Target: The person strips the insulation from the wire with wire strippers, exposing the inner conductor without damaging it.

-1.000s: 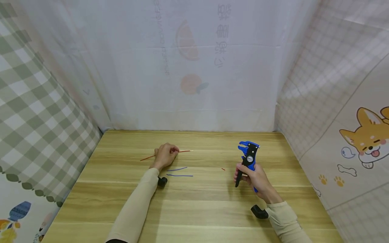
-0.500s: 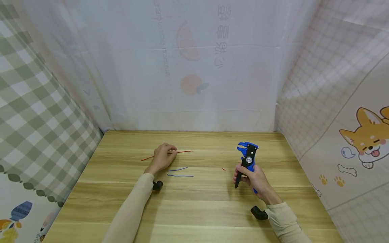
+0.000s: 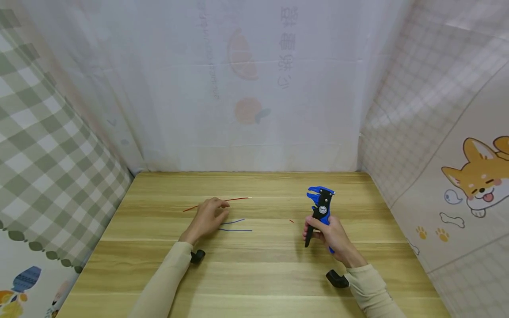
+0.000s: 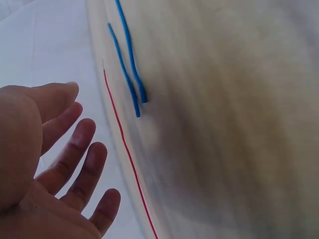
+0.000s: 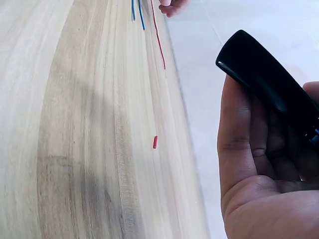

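My left hand (image 3: 207, 219) hovers near the red wire (image 3: 237, 199) and holds nothing. Its fingers are spread and loosely bent in the left wrist view, apart from the wire. That wire lies on the table with a bare metal tip at its right end. Two blue wires (image 3: 238, 230) lie just right of this hand. My right hand (image 3: 333, 236) grips a blue and black wire stripper (image 3: 322, 207), held upright with its head pointing away from me. The black handle (image 5: 269, 74) shows in the right wrist view; the tool's head is out of that view.
A short red piece (image 3: 291, 221), like cut insulation, lies between the hands on the wooden table (image 3: 258, 278). A white printed curtain (image 3: 179, 110) hangs behind the table's far edge, with patterned cloths (image 3: 51, 132) at both sides.
The left hand has let go of the red wire and drawn back toward me, leaving the wire on the table. The right hand still grips the wire stripper, almost unmoved.
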A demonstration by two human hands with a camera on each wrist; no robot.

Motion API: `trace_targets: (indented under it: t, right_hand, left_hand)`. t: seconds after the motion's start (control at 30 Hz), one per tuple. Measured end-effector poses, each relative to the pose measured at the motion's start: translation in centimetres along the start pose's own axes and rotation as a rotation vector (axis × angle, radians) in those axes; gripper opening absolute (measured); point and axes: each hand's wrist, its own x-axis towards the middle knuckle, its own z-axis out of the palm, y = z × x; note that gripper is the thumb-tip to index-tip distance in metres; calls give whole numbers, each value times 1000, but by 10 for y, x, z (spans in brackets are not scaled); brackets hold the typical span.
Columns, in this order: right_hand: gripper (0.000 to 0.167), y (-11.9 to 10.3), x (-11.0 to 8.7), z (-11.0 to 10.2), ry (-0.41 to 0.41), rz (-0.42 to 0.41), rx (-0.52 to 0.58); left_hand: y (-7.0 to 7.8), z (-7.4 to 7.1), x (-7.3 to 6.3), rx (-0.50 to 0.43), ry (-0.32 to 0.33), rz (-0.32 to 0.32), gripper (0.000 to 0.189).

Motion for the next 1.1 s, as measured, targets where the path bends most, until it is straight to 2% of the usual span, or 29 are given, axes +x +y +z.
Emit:
trace_targets:
  t: [0.13,0.23,0.3,0.4,0.53,0.6,0.67,0.87,0.97,1.07,1.1]
  right_hand:
    - [25,-1,-1,1,3,2,-5]
    - [24,-2,-2,2,-3,-3,-5]
    - [24,-3,-3,4,-9,-6,-4]
    - [25,-5,-5,6,-16,-17,0]
    - [23,-6,-6,9,-35,-34,-1]
    - [24,-7,-7,10,-45,-40,0]
    - [26,-7,-7,11,-55,-46,1]
    - [23,-9,-9,13,-77,-70,5]
    - [17,-9,-10,14,-85,-79,1]
    - [15,-9,-11,15,-87,-74,1]
    - [17,-9,-11,15,-85,-73,0]
  left_hand:
    - [16,-6,-7,17,-39,26,19]
    - [36,-15,-11,10,-105,-26,16]
    - [40,-16,-12,10,-126,-41,16]
    - [35,-12,-15,7,-97,5,13]
    - [9,5,-18,-15,-34,84,10]
    - [-2,12,-19,-8,-27,83,9]
    - [-6,15,-20,-7,-35,61,8]
    - [4,10,-20,7,-57,36,6]
    - [9,8,-21,14,-58,52,7]
    - [20,3,-19,28,-89,13,5]
    - [19,4,-19,23,-83,9,6]
